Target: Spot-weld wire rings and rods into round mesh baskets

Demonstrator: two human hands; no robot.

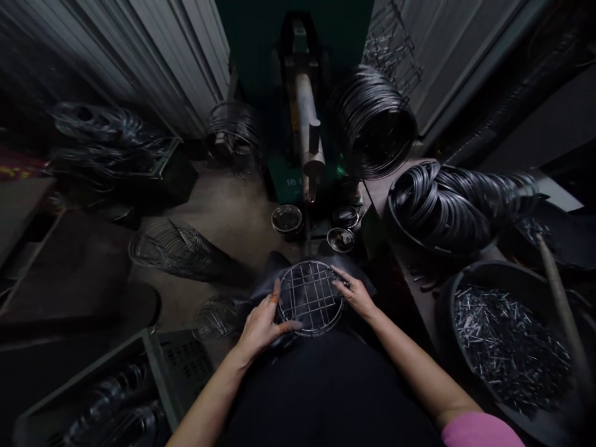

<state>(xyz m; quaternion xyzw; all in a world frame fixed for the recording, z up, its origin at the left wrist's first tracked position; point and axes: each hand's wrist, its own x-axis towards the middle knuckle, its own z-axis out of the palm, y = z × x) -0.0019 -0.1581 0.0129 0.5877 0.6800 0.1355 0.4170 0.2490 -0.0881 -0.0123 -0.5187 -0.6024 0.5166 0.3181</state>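
Observation:
A round wire grate (311, 297), a metal ring crossed by thin bars, is held over my lap in front of the dark apron. My left hand (263, 326) grips its left rim, fingers along the outer side and thumb across the near edge; orange-brown wrapping covers some fingertips. At the right rim, my right hand (354, 294) is closed, thumb and fingers bent over the edge. Something thin and dark shows between those fingers, too dim to name. Just beyond the grate stands a green machine (291, 180) with a pale arm (306, 102) ending in a downward-pointing tip.
To the right are a tub of short wire rods (512, 347) and a basin of wire rings (447, 205). Bundled wire hoops (375, 121) hang beside the machine. On the left stand a wire-ring stack (181, 248) and a green crate (153, 366). Small round tins (286, 219) sit below the arm.

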